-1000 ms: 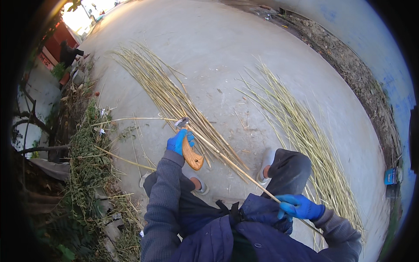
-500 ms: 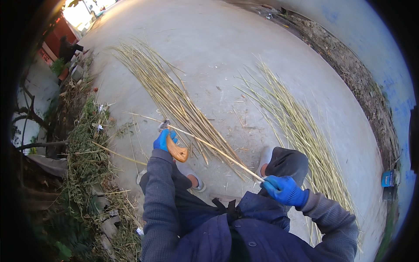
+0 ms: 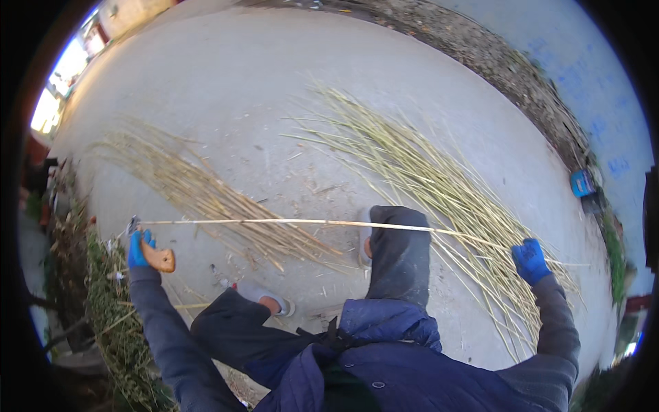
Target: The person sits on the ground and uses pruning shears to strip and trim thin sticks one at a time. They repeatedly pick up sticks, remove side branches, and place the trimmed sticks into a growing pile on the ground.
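In my gloved left hand (image 3: 138, 251) is a tool with a curved wooden handle (image 3: 159, 259) and a small metal head (image 3: 133, 224); the fingers are wrapped round it. A long thin pale stalk (image 3: 329, 222) stretches across in front of me, from the metal head to my right side. My right hand (image 3: 530, 262), also in a blue glove, is closed on the stalk near its right end, above a pile of greenish stalks (image 3: 419, 161). Beyond my left foot lies a pile of browner stalks (image 3: 220, 207). How the metal head meets the stalk is too small to make out.
Small broken bits lie on the concrete ground (image 3: 226, 75) between the piles. Cut weeds (image 3: 113, 309) are heaped along the left edge. A blue container (image 3: 581, 182) stands by the wall at the far right. My knees are bent below the stalk.
My hands have moved far apart, the left one leftward and the right one right and upward. The stalk now lies nearly level across the view, which has turned to the right.
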`<act>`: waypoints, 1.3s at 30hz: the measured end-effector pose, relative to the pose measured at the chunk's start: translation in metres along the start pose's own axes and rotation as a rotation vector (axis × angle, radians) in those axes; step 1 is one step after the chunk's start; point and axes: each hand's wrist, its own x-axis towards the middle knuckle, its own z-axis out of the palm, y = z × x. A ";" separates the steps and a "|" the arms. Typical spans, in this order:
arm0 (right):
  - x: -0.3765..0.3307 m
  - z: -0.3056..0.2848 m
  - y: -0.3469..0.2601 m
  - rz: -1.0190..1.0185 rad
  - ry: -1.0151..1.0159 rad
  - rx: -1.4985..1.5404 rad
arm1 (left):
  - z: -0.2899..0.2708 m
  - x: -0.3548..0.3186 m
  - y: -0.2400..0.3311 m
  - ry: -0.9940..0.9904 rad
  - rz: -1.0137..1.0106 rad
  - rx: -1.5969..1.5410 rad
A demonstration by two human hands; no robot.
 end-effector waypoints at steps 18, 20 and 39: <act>-0.166 0.164 -0.015 1.313 -0.659 -0.461 | 0.312 0.049 -0.016 -0.220 0.119 0.158; -0.142 0.190 -0.043 1.327 -0.685 -0.261 | 0.309 0.058 -0.029 -0.300 0.126 0.196; 0.400 0.104 -0.119 0.088 0.285 0.385 | 0.216 -0.118 -0.070 -0.212 -0.064 0.209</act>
